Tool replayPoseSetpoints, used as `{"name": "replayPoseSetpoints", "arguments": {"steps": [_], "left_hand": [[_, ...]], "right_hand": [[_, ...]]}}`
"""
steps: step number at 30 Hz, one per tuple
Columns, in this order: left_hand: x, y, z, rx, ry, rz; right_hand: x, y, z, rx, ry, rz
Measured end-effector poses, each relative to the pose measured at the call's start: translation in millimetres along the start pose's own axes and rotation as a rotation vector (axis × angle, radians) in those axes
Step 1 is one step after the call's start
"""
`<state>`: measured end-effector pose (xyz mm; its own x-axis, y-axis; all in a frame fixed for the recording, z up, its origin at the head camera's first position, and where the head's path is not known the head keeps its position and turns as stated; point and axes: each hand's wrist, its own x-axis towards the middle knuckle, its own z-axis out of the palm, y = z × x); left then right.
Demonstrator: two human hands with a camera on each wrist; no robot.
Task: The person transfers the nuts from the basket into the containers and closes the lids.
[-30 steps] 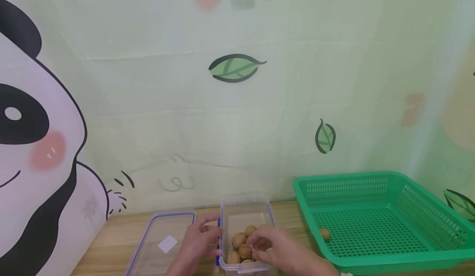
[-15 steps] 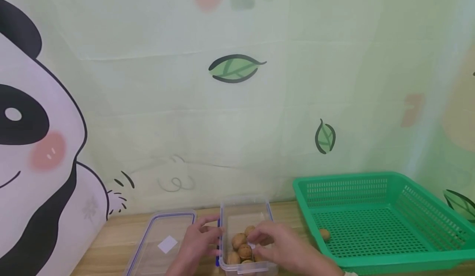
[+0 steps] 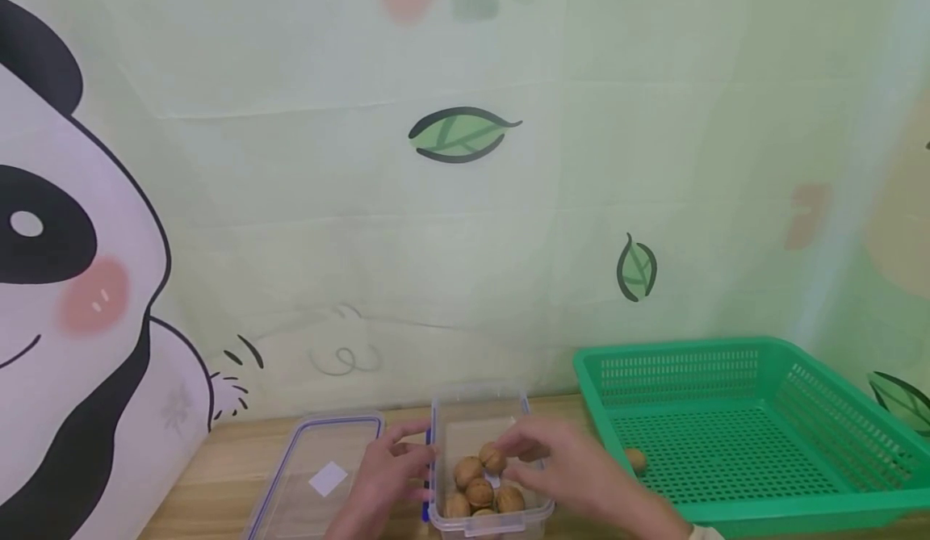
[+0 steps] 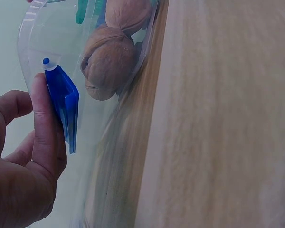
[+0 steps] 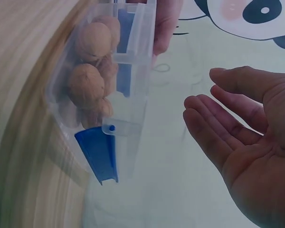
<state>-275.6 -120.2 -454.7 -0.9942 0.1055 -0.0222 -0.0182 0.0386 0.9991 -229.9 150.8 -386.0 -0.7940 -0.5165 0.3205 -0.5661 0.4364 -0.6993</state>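
Note:
A clear plastic box (image 3: 483, 429) with a blue edge stands uncovered on the wooden table. Several walnuts (image 3: 479, 491) lie at its near end. My left hand (image 3: 385, 469) rests its extended fingers against the left side of the box. In the left wrist view those fingers touch the blue clip (image 4: 64, 104) hanging on the wall. Over the box's right edge is my right hand (image 3: 567, 459), with fingers loosely bent. The right wrist view shows nothing between its thumb and fingers, which are apart from the box wall and another blue clip (image 5: 99, 154).
To the left lies the box's clear lid (image 3: 291, 483), bearing a white label (image 3: 328, 478). A green plastic basket (image 3: 763, 509) stands at the right, with one walnut (image 3: 635, 459) by its left wall. Behind the table hangs a printed cloth (image 3: 363, 265).
My right hand has drawn up and right from the walnuts, uncovering one at the box's near right corner. My left hand has stayed at the box's side.

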Motion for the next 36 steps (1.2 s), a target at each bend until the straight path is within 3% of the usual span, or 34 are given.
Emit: {"name": "replayPoseSetpoints", "arguments": {"steps": [7, 11, 23, 36], "left_hand": [[0.1, -0.1, -0.2, 0.003, 0.003, -0.009], [-0.2, -0.3, -1.8, 0.006, 0.002, -0.006], [-1.9, 0.0, -1.2, -0.008, -0.019, 0.012], [-2.5, 1.7, -1.0, -0.003, -0.016, 0.007]], "right_hand": [[-0.5, -0.6, -7.6, -0.029, 0.064, -0.082], [-0.2, -1.3, -14.1, -0.021, 0.074, -0.084], [-8.8, -5.9, -42.6, -0.01, 0.169, 0.016], [-14.3, -13.3, -96.0, -0.198, 0.152, 0.05]]}}
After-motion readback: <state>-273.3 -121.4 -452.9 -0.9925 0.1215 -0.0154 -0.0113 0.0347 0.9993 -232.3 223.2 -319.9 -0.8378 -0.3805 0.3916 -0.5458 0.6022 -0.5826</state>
